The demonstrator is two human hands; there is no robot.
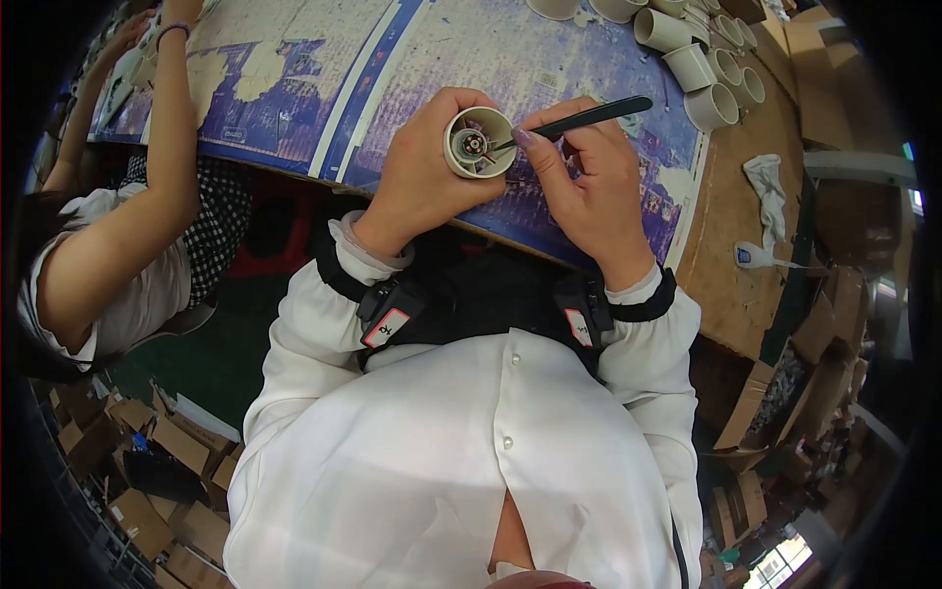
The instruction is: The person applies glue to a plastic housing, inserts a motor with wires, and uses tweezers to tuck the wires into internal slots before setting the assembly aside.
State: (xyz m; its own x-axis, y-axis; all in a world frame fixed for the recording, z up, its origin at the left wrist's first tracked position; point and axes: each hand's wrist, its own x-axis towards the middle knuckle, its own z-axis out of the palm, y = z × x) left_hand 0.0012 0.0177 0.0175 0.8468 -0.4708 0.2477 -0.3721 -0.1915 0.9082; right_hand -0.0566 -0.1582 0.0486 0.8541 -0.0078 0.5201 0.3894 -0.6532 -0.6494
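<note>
My left hand [424, 162] is wrapped round a cream-white cylindrical housing [452, 162], its open end turned up toward me. Inside the housing sits a small round motor-like part [473, 144] with thin, reddish wires beside it. Between the thumb and fingers of my right hand [596, 182] is a slim black tool, which looks like tweezers [599, 113]. Its thin tip reaches into the housing's mouth, beside the round part. What exactly the tip touches is too small to make out. Both hands are just above the table's near edge.
Several similar cream housings [711, 106] stand and lie at the table's far right. A white cloth [766, 196] and a small white bottle [754, 256] with a thin nozzle lie on the brown board [721, 285]. At left, a co-worker's arm [175, 128] reaches over the worn blue-purple table covering [294, 74].
</note>
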